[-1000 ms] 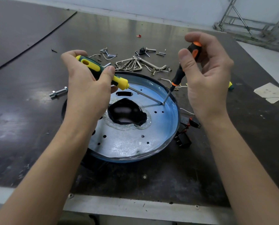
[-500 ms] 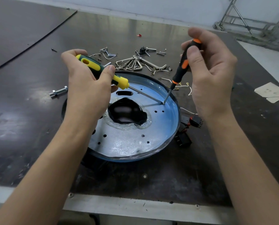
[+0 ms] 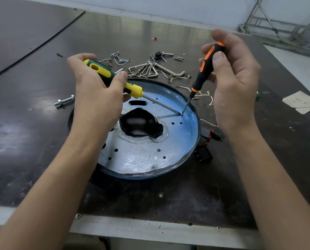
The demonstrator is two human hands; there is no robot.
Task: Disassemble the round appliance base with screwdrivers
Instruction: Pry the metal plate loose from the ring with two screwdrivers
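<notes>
Noted base (image 3: pixel 147 159) mid-surface (image 3: pixel 33 132): L fingers (image 3: pixel 120 78) wrapped on yellow driver (image 3: pixel 98 67), shaft low, aimed R; R fingers (image 3: pixel 218 58) pinching orange driver (image 3: pixel 203 73) near-upright; tips meeting by far-R rim, nearer R.

The round appliance base (image 3: pixel 143 159) was silver-grey with a blue rim and a black opening in its middle. One screwdriver (image 3: pixel 114 78) was yellow and dark green, the other screwdriver (image 3: pixel 204 69) black and orange. The worktop (image 3: pixel 33 123) was dark brown.
</notes>
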